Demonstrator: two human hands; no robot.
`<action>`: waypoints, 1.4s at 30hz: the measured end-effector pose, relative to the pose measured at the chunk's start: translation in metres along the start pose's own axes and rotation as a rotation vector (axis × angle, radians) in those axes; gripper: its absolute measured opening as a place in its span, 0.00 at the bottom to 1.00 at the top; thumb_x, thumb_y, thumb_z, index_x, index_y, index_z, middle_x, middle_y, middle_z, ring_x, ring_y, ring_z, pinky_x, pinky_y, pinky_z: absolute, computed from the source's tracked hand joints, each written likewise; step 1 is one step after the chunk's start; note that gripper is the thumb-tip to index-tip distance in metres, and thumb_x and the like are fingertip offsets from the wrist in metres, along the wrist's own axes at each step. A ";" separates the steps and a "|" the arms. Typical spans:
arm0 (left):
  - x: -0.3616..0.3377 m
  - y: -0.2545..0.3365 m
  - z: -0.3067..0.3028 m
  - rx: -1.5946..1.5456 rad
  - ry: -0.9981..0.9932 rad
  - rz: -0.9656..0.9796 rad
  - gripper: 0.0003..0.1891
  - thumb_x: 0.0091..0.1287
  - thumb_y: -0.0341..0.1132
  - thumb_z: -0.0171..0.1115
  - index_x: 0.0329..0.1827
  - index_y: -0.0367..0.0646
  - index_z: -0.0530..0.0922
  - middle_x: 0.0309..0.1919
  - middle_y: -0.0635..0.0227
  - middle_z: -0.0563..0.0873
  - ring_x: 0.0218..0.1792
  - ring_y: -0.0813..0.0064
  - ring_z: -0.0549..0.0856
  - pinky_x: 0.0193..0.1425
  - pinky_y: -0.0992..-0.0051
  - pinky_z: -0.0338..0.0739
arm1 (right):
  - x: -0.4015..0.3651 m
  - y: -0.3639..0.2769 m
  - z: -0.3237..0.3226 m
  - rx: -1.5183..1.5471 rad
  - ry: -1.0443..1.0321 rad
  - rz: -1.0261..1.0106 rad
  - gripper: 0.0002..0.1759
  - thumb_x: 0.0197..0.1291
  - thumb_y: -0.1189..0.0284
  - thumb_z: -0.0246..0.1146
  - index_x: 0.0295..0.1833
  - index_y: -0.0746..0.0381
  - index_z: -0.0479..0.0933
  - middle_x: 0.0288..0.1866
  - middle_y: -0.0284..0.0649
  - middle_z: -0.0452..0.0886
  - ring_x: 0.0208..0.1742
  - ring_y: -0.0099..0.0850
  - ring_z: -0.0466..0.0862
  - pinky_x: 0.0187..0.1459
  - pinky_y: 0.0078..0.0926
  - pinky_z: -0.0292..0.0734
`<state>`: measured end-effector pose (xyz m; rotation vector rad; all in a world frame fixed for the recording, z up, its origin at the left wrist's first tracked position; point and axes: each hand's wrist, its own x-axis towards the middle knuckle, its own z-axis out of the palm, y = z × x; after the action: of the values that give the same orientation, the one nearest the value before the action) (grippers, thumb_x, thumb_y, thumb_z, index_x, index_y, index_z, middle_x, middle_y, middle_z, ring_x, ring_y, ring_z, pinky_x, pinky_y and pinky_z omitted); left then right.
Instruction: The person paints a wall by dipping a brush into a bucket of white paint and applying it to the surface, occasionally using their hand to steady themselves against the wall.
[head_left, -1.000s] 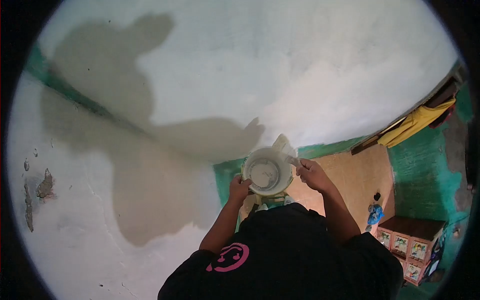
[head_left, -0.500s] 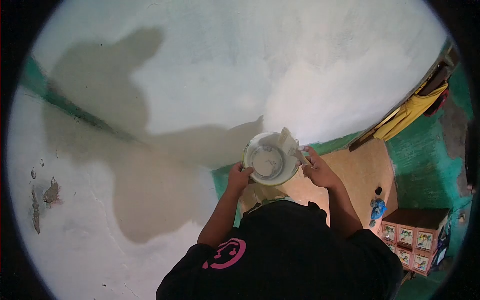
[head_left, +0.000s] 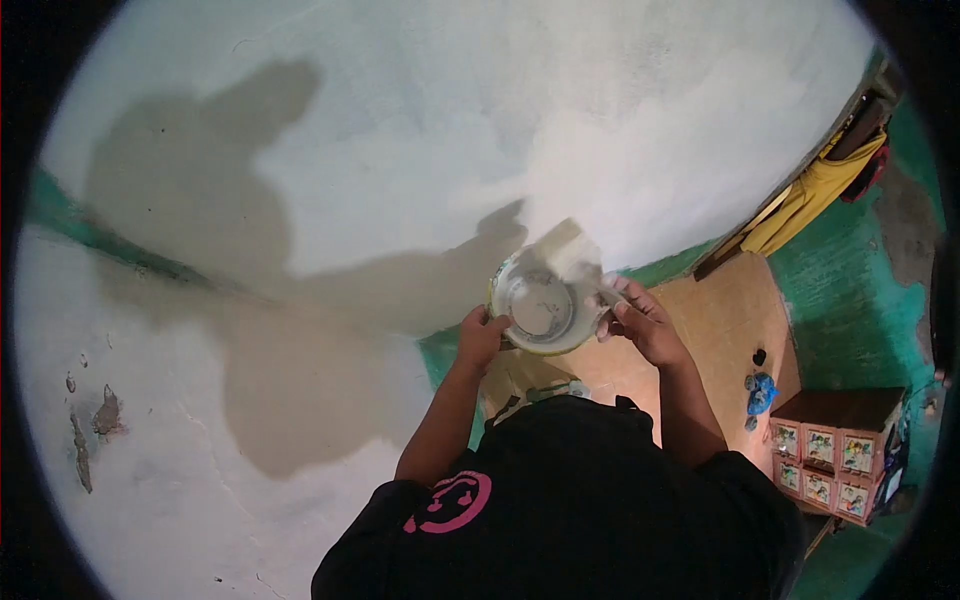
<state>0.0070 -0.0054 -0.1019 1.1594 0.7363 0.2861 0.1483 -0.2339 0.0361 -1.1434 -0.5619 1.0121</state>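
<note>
Stands close against a white wall, looking down past a black shirt with a pink mark on it. Holds a small round pail up in front of the chest, between both forearms and just short of the wall, its open mouth turned toward the camera so the pale, paint-smeared inside shows.

Grips the pail's left rim with the left hand, fingers curled shut over the edge and thumb outside. Probably grips it so to keep the pail steady and near level while the other hand works at it.

Pinches the handle of a wide flat brush in the right hand, fingers closed round it at the pail's right edge. Lays the brush across the far rim, pale bristles pointing up and away toward the wall. Seems to rest it there so that anything running off falls back inside rather than onto the floor; cannot tell whether the bristles press on the rim or only pass over it.

Throws a large grey shadow of head and raised arm onto the wall at left, crossed by a green band of bare colour.

Off to the right, well apart from both hands: a yellow cloth hanging high up, a low wooden cabinet with picture-fronted drawers, and a small blue thing lying on the tan floor beside it.
</note>
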 end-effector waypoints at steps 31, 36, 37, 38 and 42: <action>0.008 0.027 0.020 0.100 0.127 -0.145 0.16 0.61 0.28 0.61 0.50 0.32 0.73 0.42 0.57 0.82 0.39 0.65 0.86 0.39 0.64 0.87 | 0.143 0.030 -0.195 -1.361 0.774 0.058 0.18 0.61 0.57 0.60 0.47 0.58 0.81 0.40 0.49 0.84 0.44 0.50 0.83 0.47 0.46 0.78; 0.005 0.032 0.028 0.090 0.138 -0.144 0.16 0.62 0.28 0.58 0.52 0.32 0.71 0.44 0.55 0.81 0.42 0.62 0.86 0.42 0.62 0.86 | 0.107 -0.045 -0.163 -1.181 0.975 -0.292 0.18 0.62 0.56 0.59 0.48 0.57 0.82 0.38 0.50 0.84 0.42 0.49 0.83 0.45 0.45 0.79; 0.003 0.031 0.028 0.077 0.130 -0.164 0.17 0.63 0.27 0.57 0.54 0.32 0.71 0.46 0.54 0.81 0.44 0.59 0.85 0.46 0.60 0.86 | 0.102 -0.049 -0.157 -1.062 1.002 -0.327 0.19 0.63 0.56 0.58 0.49 0.57 0.82 0.38 0.50 0.84 0.42 0.50 0.83 0.45 0.44 0.79; 0.002 0.030 0.028 0.078 0.126 -0.163 0.17 0.63 0.27 0.57 0.54 0.32 0.71 0.46 0.54 0.81 0.44 0.59 0.85 0.46 0.60 0.86 | 0.099 -0.051 -0.155 -0.940 1.026 -0.363 0.20 0.64 0.55 0.57 0.51 0.57 0.81 0.38 0.50 0.84 0.42 0.50 0.83 0.45 0.44 0.79; 0.002 0.023 0.026 0.093 0.156 -0.153 0.17 0.61 0.28 0.57 0.53 0.32 0.71 0.45 0.55 0.81 0.42 0.61 0.85 0.46 0.59 0.86 | 0.126 -0.001 -0.165 -0.957 1.032 -0.287 0.21 0.66 0.53 0.54 0.48 0.59 0.81 0.40 0.51 0.83 0.45 0.50 0.83 0.47 0.46 0.78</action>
<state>0.0292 -0.0140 -0.0762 1.1702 0.9792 0.2170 0.3401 -0.2015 -0.0358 -2.1221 -0.3178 -0.2482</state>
